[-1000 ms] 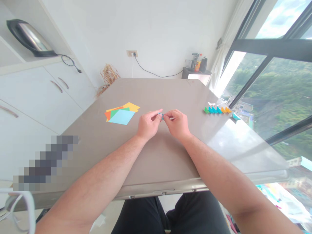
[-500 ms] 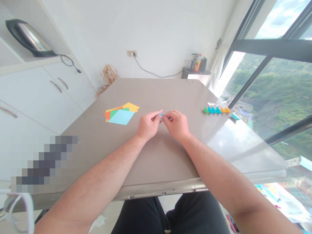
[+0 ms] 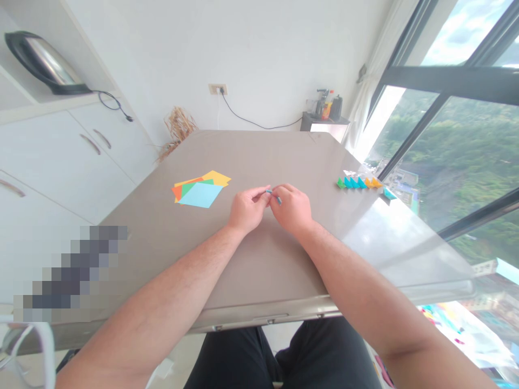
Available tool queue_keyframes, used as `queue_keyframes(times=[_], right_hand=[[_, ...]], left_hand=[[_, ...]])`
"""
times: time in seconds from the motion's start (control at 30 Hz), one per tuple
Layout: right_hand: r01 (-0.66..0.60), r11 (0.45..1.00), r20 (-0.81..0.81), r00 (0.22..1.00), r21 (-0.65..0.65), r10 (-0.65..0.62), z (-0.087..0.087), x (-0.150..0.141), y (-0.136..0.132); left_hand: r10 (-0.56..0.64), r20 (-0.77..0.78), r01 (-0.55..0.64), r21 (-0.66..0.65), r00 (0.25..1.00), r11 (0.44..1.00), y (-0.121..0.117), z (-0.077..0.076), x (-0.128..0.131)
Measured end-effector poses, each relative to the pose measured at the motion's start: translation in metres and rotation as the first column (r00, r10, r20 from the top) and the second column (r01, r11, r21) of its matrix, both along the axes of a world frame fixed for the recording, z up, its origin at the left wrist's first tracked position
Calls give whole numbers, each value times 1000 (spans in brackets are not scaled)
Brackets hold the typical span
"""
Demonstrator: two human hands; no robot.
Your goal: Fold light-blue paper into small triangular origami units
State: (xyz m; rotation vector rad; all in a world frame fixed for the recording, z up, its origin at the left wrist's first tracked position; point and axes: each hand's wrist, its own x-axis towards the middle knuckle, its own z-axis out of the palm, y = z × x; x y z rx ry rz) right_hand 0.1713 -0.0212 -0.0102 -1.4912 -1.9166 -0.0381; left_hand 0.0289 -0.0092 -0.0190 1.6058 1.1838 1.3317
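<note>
Both hands meet over the middle of the table, pinching a small folded piece of blue paper [image 3: 279, 200] between them. My left hand [image 3: 247, 208] grips it at the left with thumb and forefinger. From the right, my right hand [image 3: 292, 208] closes its fingers round the other side. Most of the paper is hidden by the fingers, so its folded shape does not show. Left of the hands lies a fanned stack of coloured paper sheets, with a light blue sheet [image 3: 200, 194] on top of green, orange and yellow ones.
A row of small folded paper boats [image 3: 359, 183] in green, blue and orange stands at the table's right side, with another blue boat [image 3: 389, 193] near the edge. The grey-brown table [image 3: 259, 154] reaches toward the wall. A pixelated dark object [image 3: 77, 270] lies at the left.
The fingers have shifted slightly on the blue paper, and a piece of it now shows by my right hand's fingers. The view has moved a little; the sheets and boats stay put.
</note>
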Motion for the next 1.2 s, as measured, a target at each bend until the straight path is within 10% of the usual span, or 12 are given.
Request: queue_keyframes(times=[0.8, 1.2], right_hand=[[-28, 1000, -105, 994, 15, 29, -3, 3, -2], [4, 998, -75, 997, 63, 0, 13, 21, 7]], left_hand=[[71, 448, 42, -239, 891, 970, 13, 6, -4], [71, 345, 47, -324, 936, 945, 7, 17, -7]])
